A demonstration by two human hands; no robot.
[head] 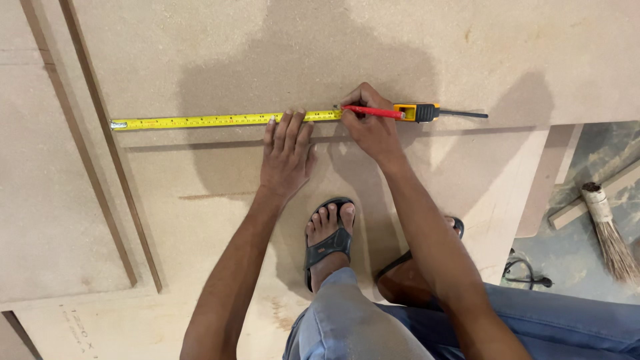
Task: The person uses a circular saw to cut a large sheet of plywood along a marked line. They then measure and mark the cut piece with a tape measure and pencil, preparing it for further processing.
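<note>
Currently catalogued on a large tan fibreboard sheet point(467, 40): one yellow measuring tape point(213, 121), drawn out flat along the board, its metal end hook set near the left, close to a thin wooden strip point(107, 140), so that the blade lies straight for reading. The blade is pinned by the left hand point(287, 157), which is spread flat with fingers together and fingertips pressed on the tape's lower edge; nothing is grasped by it, and the pressure appears meant to stop the blade shifting. The yellow-and-black tape case point(417, 112) lies at the right end, a dark strap trailing from it. A red pencil point(372, 112) is pinched in the right hand point(373, 130), fingers closed narrowly about it, its tip brought down at the tape's edge just beside the left fingertips, presumably for a mark. Also noted: a sandalled foot point(328, 240) resting on the lower board, blue trousers point(373, 320), and a straw broom point(608, 233) on the floor at right, well apart.
</note>
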